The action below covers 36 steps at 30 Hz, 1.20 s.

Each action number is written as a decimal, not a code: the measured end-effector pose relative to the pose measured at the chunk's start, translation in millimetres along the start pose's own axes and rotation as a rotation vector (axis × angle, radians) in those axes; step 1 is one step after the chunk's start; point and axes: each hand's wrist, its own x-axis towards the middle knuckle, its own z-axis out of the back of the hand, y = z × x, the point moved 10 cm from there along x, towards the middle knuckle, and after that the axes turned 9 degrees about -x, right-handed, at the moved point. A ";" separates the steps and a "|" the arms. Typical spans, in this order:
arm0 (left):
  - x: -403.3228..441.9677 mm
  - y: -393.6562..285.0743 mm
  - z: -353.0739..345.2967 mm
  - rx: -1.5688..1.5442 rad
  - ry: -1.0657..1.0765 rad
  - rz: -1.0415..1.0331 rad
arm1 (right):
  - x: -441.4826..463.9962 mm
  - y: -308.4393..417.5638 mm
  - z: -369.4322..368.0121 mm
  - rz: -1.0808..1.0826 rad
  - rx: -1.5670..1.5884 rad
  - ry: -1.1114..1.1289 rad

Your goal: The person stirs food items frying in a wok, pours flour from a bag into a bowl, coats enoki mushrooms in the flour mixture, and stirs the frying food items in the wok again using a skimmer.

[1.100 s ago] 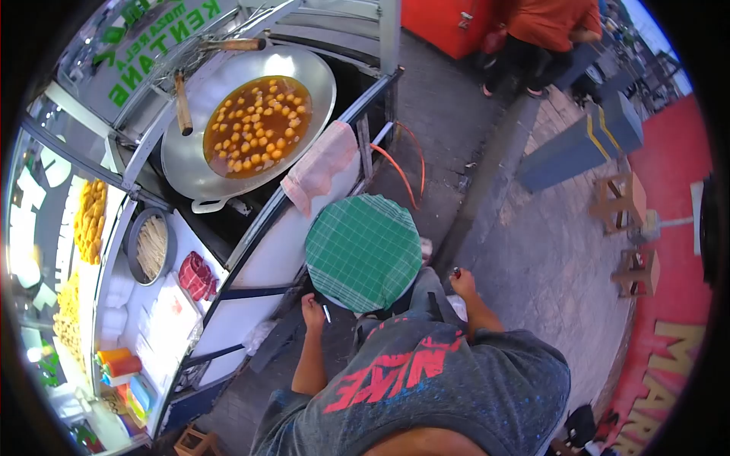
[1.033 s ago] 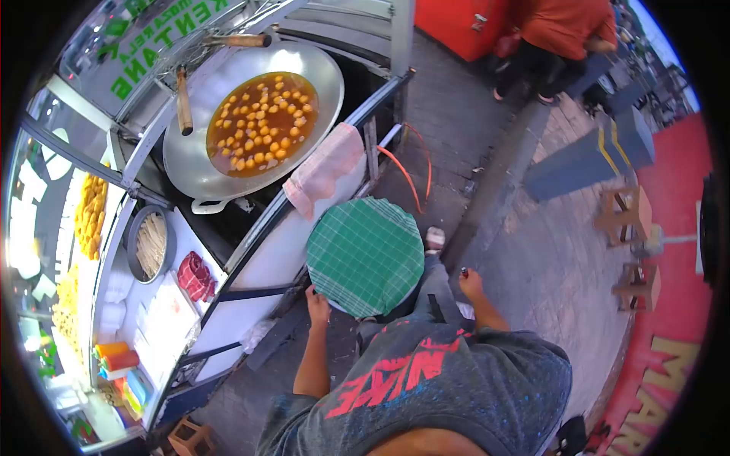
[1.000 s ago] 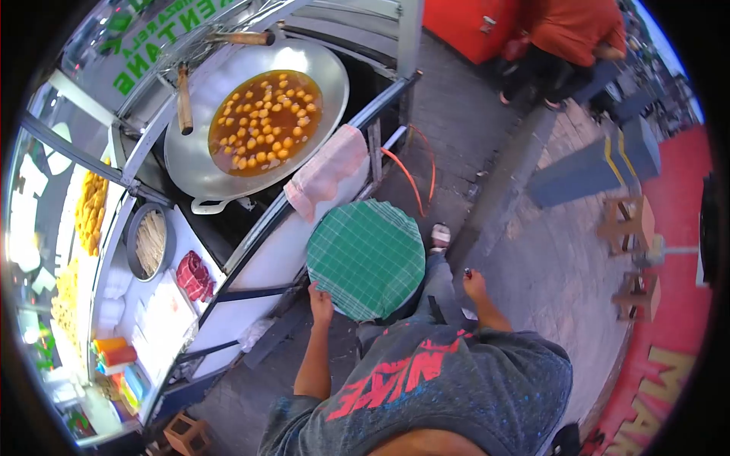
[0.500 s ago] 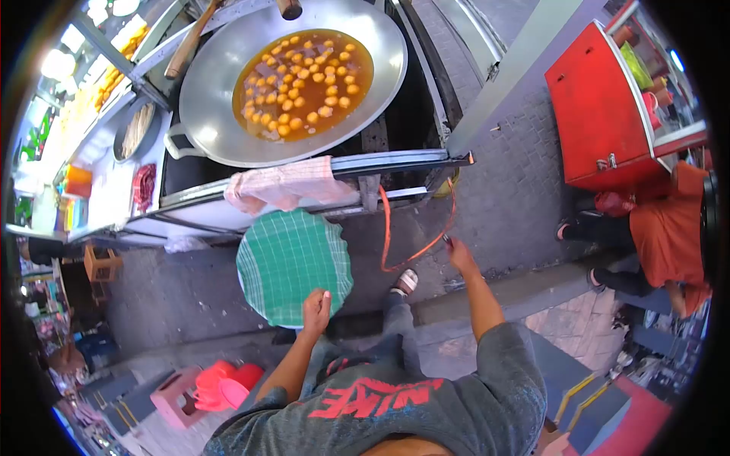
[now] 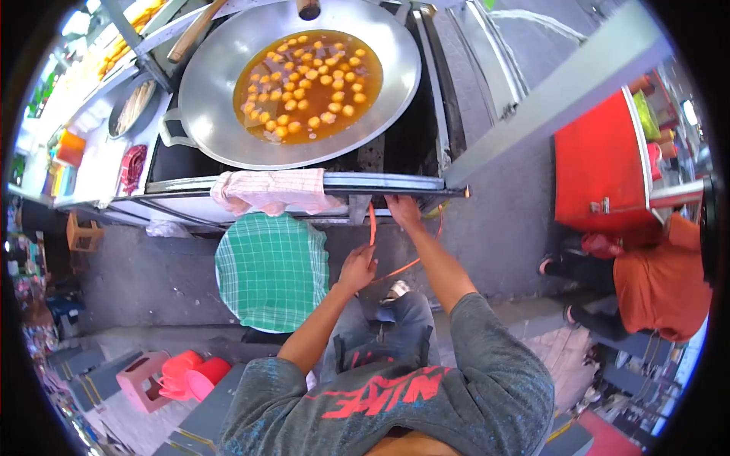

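My left hand (image 5: 357, 269) is closed at the orange hose (image 5: 372, 224), which runs down from the cart's front edge to my fingers. My right hand (image 5: 403, 210) reaches under the metal front rail (image 5: 388, 183) of the cart, its fingertips hidden there. Above on the cart sits a wide metal wok (image 5: 205, 114) of brown-orange oil (image 5: 334, 61), with several round golden balls (image 5: 313, 121) floating in it. A pink checked cloth (image 5: 266, 190) hangs over the rail. Left of my left hand is a round container covered with a green checked cloth (image 5: 270, 270).
A wooden handle (image 5: 194, 34) lies across the wok's left side. A slanting metal post (image 5: 532, 110) rises at the cart's right corner. A red cabinet (image 5: 597, 163) stands to the right, near a person in an orange top (image 5: 658, 277). Pink and red stools (image 5: 144, 380) are behind left.
My right hand, which held a small dark object, has moved up and left to beneath the rail. My left hand has moved right, from the green cloth to the hose. My body leans closer.
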 end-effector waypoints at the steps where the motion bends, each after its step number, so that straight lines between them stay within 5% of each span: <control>1: 16.1 -0.5 -1.4 0.036 -0.020 0.011 | 8.8 15.9 13.4 0.156 0.050 -0.160; 4: 62.3 -7.9 -11.9 0.137 -0.067 0.042 | 44.8 20.9 10.7 0.222 -0.058 -0.262; 6: 88.5 -5.0 -20.9 0.207 -0.066 0.062 | 87.8 6.0 -13.6 0.081 0.291 -0.032; 12: 149.3 25.7 -57.0 0.535 -0.089 0.126 | 119.0 28.8 -13.1 -0.088 0.059 0.021; 19: 181.6 31.0 -54.7 0.626 0.093 0.298 | 179.1 51.3 -36.6 -0.139 0.211 -0.164; 24: 215.7 101.4 -84.3 0.798 -0.018 0.187 | 193.3 58.0 -30.5 -0.038 0.209 -0.352; 29: 201.8 72.7 -74.3 1.211 -0.053 0.080 | 197.3 41.7 -30.8 0.041 0.307 -0.479; 32: 196.5 69.9 -77.6 1.335 0.099 0.073 | 193.5 34.2 -32.5 0.078 0.345 -0.528; 36: 208.9 82.5 -70.6 1.200 -0.067 0.125 | 192.6 21.2 -32.3 0.124 0.393 -0.591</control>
